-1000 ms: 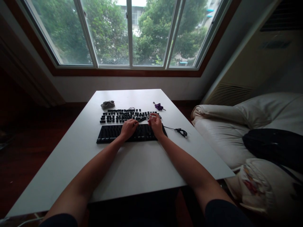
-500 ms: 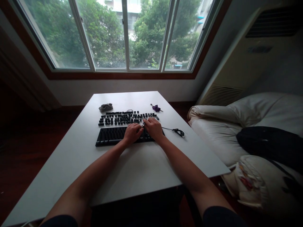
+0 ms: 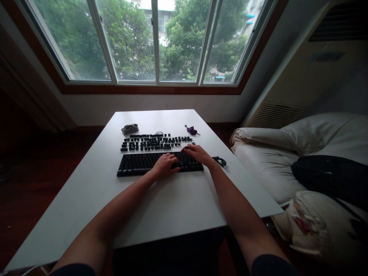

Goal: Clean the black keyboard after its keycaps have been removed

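A black keyboard (image 3: pixel 138 163) lies lengthwise across the white table, and several loose black keycaps (image 3: pixel 152 144) are laid in rows just behind it. My left hand (image 3: pixel 166 165) rests over the middle of the keyboard, its thumb apart from the fingers and nothing visible in it. Above the keyboard's back right edge, my right hand (image 3: pixel 198 152) is closed around a small shiny metal tool (image 3: pixel 191 142). The tool's tip sticks out past the fingers; its exact kind is too small to make out.
A grey cloth (image 3: pixel 130 128) lies at the table's back left, a small purple cloth item (image 3: pixel 192 131) at the back right. A coiled black cable (image 3: pixel 220 161) sits right of the keyboard. Beyond the white table (image 3: pixel 161 214) stands a pale sofa (image 3: pixel 264 161).
My right hand has moved right and slightly back with the metal tool, away from my left hand. The left hand has loosened and spread over the keyboard. The view has shifted slightly.
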`<state>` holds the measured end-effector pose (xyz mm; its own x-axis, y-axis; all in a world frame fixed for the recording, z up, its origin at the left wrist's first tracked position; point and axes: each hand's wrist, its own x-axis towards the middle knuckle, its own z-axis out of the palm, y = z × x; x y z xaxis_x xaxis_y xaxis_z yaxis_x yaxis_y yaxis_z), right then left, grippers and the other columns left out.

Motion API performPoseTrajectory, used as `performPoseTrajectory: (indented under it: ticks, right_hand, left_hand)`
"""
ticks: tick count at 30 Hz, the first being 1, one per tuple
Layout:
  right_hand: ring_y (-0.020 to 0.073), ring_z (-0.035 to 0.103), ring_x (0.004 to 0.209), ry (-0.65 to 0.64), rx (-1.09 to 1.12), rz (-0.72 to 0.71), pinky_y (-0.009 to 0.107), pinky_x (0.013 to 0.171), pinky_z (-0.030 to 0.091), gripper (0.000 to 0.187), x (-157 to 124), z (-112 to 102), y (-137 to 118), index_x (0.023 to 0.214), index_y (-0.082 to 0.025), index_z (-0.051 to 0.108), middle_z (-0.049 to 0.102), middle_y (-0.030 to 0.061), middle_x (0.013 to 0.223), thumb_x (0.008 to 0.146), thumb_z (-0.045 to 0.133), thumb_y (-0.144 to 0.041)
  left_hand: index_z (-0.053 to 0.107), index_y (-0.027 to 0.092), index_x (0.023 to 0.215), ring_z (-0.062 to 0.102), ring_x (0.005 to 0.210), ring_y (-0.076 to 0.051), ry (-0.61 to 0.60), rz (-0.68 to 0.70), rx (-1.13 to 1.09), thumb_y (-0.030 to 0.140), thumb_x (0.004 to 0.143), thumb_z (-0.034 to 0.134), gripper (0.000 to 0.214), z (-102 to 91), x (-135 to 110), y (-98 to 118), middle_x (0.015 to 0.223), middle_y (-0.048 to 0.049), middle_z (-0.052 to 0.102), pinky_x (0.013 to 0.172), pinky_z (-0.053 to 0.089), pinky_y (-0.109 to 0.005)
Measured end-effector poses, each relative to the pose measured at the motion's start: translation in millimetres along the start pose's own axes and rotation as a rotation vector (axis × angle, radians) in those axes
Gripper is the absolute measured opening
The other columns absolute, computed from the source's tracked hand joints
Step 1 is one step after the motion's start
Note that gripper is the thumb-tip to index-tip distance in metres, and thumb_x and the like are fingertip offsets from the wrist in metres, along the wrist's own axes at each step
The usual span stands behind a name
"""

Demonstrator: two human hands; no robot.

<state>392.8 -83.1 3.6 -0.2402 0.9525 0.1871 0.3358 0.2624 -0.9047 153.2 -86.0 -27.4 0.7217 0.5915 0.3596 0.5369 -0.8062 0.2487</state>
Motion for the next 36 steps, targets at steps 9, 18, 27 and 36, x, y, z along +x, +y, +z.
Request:
performPoseTrajectory:
  ticks: [9, 18, 27, 36]
  right_hand:
    - [0.0147, 0.057, 0.065, -0.049, 0.051, 0.026, 0.026, 0.061, 0.043, 0.029, 1.3, -7.0, 16.2, 0.088, -0.018, 0.061, 0.063, -0.0014, 0.072, 0.088, 0.062, -0.047]
    - [0.0154, 0.059, 0.067, -0.177, -0.051, 0.005, 0.026, 0.064, 0.044, 0.032, -0.2, -1.7, 7.9, 0.087, -0.018, 0.062, 0.064, -0.0009, 0.071, 0.087, 0.062, -0.050]
    - [0.0111, 0.047, 0.058, -0.226, -0.382, -0.105, 0.023, 0.057, 0.034, 0.015, -11.5, 3.4, -14.1, 0.087, -0.018, 0.067, 0.058, -0.0042, 0.065, 0.085, 0.064, -0.032]
    - [0.0132, 0.059, 0.061, -0.258, -0.312, -0.085, 0.022, 0.060, 0.042, 0.022, -15.2, 4.6, -18.2, 0.104, -0.020, 0.072, 0.067, -0.0020, 0.068, 0.085, 0.061, -0.024]
  left_hand:
    - [0.069, 0.023, 0.087, 0.057, 0.096, -0.025, -0.009, 0.025, -0.004, 0.046, 0.086, 0.070, 0.024, 0.1, 0.9, -0.4, 0.096, -0.0068, 0.065, 0.089, 0.044, -0.040]
    - [0.068, 0.022, 0.086, 0.058, 0.095, -0.024, 0.001, 0.041, -0.021, 0.044, 0.085, 0.071, 0.022, -1.2, 1.6, 1.3, 0.093, -0.0065, 0.064, 0.090, 0.044, -0.039]
    - [0.070, 0.021, 0.088, 0.058, 0.094, -0.025, 0.012, 0.056, -0.037, 0.044, 0.084, 0.072, 0.023, 0.0, 1.8, -0.7, 0.094, -0.0077, 0.065, 0.089, 0.045, -0.040]
    - [0.070, 0.022, 0.088, 0.058, 0.094, -0.024, 0.010, 0.046, -0.037, 0.044, 0.084, 0.072, 0.023, 1.8, 1.0, -0.2, 0.094, -0.0069, 0.064, 0.090, 0.045, -0.040]
